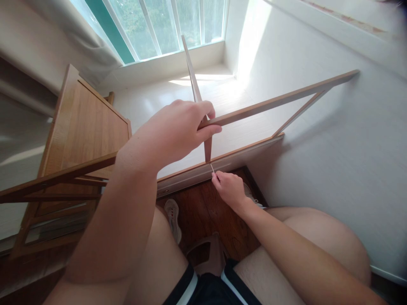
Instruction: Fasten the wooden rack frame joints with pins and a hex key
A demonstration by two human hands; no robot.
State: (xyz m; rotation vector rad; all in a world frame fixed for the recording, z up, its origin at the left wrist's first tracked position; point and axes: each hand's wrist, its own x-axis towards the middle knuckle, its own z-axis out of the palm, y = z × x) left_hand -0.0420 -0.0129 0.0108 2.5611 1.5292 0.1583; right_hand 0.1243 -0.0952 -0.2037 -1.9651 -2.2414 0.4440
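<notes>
My left hand (pixel 178 133) is closed around the wooden frame (pixel 260 108) where its long rail meets a crossing slat (pixel 193 78). The thumb lies under the rail and the fingers curl over the top. Lower down, my right hand (pixel 230 188) pinches a thin metal tool (pixel 212 167), whose tip meets the lower end of a short upright (pixel 207 151). Most of the tool is hidden by my fingers, so its kind does not show. That upright stands on the brown edge of a white ledge (pixel 222 156). A slanting brace (pixel 299 112) joins the rail at the right.
A folding wooden chair (pixel 89 123) stands at the left, beside the beige curtain (pixel 76 38). Behind the ledge is a barred window (pixel 159 25); a white wall (pixel 324 169) rises at the right. Below me are a dark wood floor (pixel 216 220) and a small plastic stool (pixel 211 254).
</notes>
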